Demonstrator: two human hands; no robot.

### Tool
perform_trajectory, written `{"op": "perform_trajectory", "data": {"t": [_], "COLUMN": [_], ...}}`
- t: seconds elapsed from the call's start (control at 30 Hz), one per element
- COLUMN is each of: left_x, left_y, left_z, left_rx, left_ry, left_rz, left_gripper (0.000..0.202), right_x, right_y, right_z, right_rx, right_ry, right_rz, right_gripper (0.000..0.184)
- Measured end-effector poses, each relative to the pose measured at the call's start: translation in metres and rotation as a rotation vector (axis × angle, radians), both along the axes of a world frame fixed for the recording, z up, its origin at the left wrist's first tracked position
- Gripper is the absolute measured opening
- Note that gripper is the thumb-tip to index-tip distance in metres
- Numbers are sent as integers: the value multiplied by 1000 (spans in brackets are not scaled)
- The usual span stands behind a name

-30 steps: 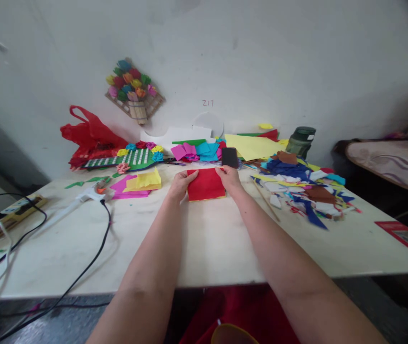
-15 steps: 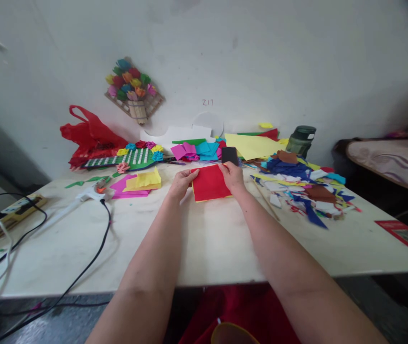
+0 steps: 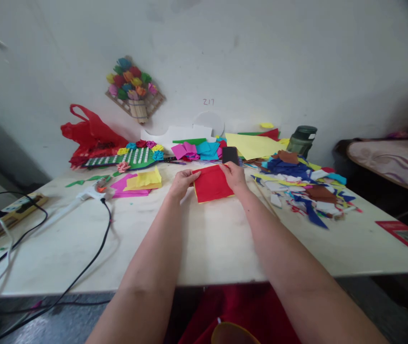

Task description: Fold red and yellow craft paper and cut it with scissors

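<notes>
Between my two hands is a square of red paper [image 3: 212,184], with a thin yellow edge showing beneath it along the bottom and left. My left hand [image 3: 183,183] pinches its upper left corner, thumb on top. At the upper right corner, my right hand [image 3: 235,176] grips the same paper with thumb and fingers. A dark phone [image 3: 230,154] lies just behind the right hand. Left of the hands rest yellow paper pieces [image 3: 144,180] on pink paper sheets [image 3: 122,187].
Paper scraps [image 3: 307,191] and a thin stick [image 3: 263,196] lie at right, below a green bottle [image 3: 301,140]. A glue gun [image 3: 94,190] with its cord, a power strip [image 3: 8,217], a red plastic bag [image 3: 91,131] and paper flowers on a green board [image 3: 137,157] occupy the left.
The red paper has tilted slightly, its lower edge now slanting more. Both hands keep hold of it; the rest of the table looks the same.
</notes>
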State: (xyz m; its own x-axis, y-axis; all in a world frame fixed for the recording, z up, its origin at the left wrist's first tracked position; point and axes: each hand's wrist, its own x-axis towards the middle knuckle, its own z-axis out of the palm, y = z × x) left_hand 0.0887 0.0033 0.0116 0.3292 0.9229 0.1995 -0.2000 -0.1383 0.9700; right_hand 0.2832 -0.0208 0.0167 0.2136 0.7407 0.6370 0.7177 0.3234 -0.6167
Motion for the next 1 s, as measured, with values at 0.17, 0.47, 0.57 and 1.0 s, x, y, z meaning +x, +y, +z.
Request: {"op": "perform_trajectory", "data": {"t": [0.17,0.47,0.57,1.0], "left_x": [0,0,-3,21], "left_y": [-1,-1,-1,-9], "left_z": [0,1,1,27], "left_rx": [11,-2,-2,354], "left_ry": [3,15,31,492], "left_rz": [-19,-18,-17,201], "left_gripper": [34,37,37,41], "right_x": [1,0,1,-14], "right_y": [3,1,2,-5], "right_z": [-2,1,1,8], "right_rx": [-16,-14,-15,-140], "right_ry": [-17,-43,-43,-270], "right_rz": [-4,-6,7,152], "right_gripper": [34,33,32,26]}}
